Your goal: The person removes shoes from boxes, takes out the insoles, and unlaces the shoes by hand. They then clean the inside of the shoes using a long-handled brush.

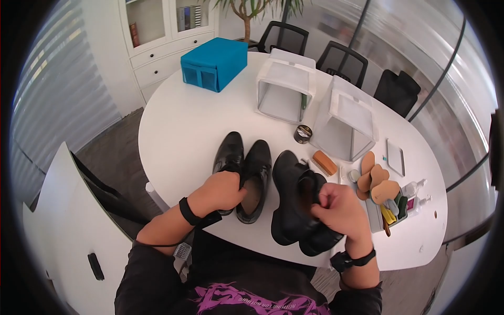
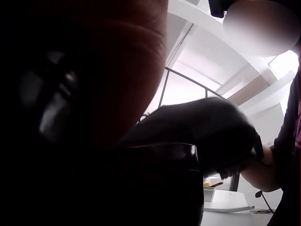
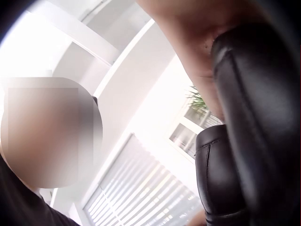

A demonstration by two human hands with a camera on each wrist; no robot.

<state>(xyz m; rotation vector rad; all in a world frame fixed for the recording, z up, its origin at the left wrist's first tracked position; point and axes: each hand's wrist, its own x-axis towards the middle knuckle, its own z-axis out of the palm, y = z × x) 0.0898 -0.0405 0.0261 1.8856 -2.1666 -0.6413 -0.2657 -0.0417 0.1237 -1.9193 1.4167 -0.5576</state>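
Observation:
Two pairs of black leather shoes are near the front edge of the white table. My left hand grips the left pair at the openings, covering much of the left shoe. Beside it, the right shoe of that pair shows its tan insole. My right hand holds the other pair, its fingers curled at the opening of the black lace-up shoe. The partner shoe lies against it, tilted on its side. In the right wrist view, black leather heels stand close under the hand.
A wooden brush and a round polish tin sit beyond the shoes. Two clear-fronted boxes and a blue fabric box stand farther back. At right, several insoles, bottles and a small tray lie on the table.

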